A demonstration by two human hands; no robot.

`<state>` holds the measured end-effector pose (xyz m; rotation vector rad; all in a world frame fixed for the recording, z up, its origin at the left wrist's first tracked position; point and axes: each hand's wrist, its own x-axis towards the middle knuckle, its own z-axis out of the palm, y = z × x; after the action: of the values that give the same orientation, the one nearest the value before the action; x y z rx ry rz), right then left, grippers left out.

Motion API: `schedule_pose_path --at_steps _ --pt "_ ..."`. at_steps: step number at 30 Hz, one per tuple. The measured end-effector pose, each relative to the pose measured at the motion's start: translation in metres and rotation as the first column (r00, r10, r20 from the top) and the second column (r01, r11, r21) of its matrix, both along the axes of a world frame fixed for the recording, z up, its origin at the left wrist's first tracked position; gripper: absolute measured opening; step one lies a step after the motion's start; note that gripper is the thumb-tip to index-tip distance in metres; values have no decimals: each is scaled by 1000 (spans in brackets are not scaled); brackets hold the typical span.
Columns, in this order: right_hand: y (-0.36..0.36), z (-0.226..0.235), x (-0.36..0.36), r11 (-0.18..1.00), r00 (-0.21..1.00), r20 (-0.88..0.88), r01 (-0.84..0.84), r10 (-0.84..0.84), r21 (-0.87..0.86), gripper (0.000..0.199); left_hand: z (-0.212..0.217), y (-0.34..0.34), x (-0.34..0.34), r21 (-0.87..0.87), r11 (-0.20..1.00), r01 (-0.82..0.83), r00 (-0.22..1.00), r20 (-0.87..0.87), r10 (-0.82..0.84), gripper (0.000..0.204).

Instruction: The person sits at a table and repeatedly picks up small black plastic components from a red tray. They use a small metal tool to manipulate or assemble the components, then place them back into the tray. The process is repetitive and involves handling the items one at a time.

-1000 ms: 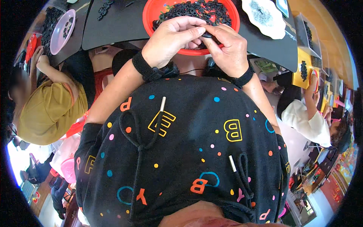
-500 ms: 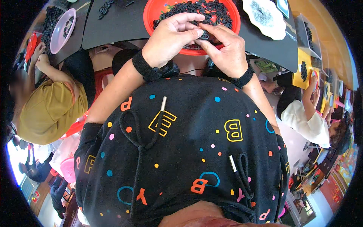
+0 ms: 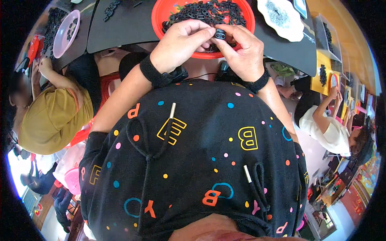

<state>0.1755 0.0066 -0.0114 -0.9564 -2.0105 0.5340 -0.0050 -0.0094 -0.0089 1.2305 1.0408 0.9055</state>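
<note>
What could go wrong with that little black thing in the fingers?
The small black piece is pinched in the right hand, right by the left hand's fingertips, so it might slip. It could then be hard to find among the many black pieces in the red bowl.

The bowl's near rim also seems to reach past the edge of the table, so a bump might tip it.

Black table (image 3: 124, 30), pale floor (image 3: 311, 142)
</note>
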Motion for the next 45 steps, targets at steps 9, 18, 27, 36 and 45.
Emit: schedule_pose_path --at_steps 9,18,27,36,45 --pt "1 -1 -1 998 999 -7 -49 49 -26 25 0 1 -1 79 994 76 990 -123 -66 21" --pt "-3 5 0 998 998 -2 -60 60 -11 17 7 0 0 70 994 82 993 -89 -75 20" --pt "-1 -1 -1 993 998 -27 -55 58 103 15 2 0 1 41 998 55 998 -41 -53 19" --pt "-1 6 0 998 999 -27 -33 31 -49 17 1 1 -6 17 997 -82 997 3 82 22" --pt "29 47 25 939 978 46 -181 203 -294 26 4 -4 -58 209 873 -441 888 -35 458 26"
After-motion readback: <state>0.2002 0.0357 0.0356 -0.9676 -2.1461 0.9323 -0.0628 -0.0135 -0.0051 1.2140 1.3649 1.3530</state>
